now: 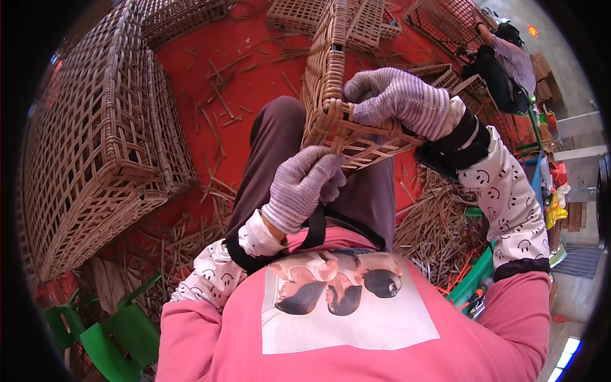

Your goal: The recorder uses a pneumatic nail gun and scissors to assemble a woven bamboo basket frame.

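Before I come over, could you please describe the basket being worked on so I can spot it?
Over the red floor, find the pink top and dark trousers. The brown basket is at those knees, left hand at its near corner, right hand on its edge. Unlike the big basket at left, it is held in striped gloves.
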### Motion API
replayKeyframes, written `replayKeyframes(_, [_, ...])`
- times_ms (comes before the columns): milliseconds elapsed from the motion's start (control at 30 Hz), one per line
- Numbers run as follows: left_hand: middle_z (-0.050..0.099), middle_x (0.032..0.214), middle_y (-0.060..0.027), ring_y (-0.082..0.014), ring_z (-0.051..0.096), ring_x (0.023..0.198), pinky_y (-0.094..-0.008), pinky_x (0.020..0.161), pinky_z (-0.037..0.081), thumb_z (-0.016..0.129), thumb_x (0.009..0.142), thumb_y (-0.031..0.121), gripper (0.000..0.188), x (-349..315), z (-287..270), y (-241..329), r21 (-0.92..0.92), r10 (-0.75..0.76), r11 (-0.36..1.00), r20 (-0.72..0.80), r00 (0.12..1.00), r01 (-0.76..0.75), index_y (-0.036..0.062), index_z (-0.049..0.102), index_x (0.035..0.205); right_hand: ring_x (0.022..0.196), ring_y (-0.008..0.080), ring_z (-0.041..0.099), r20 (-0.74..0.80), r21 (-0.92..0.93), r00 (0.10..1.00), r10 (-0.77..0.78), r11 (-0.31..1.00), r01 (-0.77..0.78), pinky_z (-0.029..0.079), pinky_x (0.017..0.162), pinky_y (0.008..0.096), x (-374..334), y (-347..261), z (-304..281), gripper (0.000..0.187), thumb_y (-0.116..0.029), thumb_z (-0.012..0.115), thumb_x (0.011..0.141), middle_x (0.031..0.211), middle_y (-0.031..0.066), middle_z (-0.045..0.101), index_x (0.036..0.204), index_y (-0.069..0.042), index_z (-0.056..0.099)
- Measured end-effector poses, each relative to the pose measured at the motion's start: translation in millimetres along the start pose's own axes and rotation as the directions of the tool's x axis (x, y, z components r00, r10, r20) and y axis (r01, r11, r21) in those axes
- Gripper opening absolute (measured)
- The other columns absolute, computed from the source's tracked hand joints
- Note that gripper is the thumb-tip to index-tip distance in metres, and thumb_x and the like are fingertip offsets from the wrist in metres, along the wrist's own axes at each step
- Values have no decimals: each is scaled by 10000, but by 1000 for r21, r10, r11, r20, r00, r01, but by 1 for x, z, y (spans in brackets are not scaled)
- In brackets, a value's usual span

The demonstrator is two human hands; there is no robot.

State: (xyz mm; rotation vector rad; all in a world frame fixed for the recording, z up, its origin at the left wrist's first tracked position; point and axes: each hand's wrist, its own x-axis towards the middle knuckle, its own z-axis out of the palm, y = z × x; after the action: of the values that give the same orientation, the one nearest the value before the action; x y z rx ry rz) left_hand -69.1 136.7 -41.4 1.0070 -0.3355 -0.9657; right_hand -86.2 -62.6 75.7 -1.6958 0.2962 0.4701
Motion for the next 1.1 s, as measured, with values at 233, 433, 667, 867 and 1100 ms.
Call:
replayKeyframes(233, [588,650,-35,-55,501,500,-193,457,406,544,909,162,168,14,10,-4,-12,31,999,-15,999,-31,18,628,938,781,91,579,-19,-17,999,-37,999,37,486,734,234,2,7,-5,267,-120,698,758,866,21,612,980,-5,605])
replayKeyframes(433, [591,662,-40,-68,506,503,-194,450,405,555,902,148,168,19,17,-10,-90,120,988,-64,991,-125,0,624,942,783,96,587,-17,6,998,-60,998,60,492,728,233,1,7,-3,269,-111,694,760,871,30,616,989,-3,602])
replayKeyframes(667, [636,741,-54,-96,576,561,-216,505,469,553,906,139,152,25,31,-4,-77,302,946,-145,942,-315,2,612,936,798,114,602,3,79,999,-37,996,37,504,745,247,1,8,-7,291,-105,690,761,894,41,617,1012,5,591])
replayKeyframes(867, [650,770,-68,-116,619,615,-252,549,529,550,906,137,153,20,35,-2,-161,240,951,-161,957,-265,-1,612,925,834,123,600,70,125,992,-106,987,97,505,764,259,2,15,-12,329,-102,691,754,913,53,618,1041,14,578])
replayKeyframes(1100, [639,762,-67,-104,598,595,-215,532,492,598,870,89,149,16,27,4,51,305,952,-131,943,-301,-8,607,984,830,124,597,70,75,995,-67,995,61,506,756,261,-5,8,-6,352,-95,688,732,921,47,610,1049,-1,567])
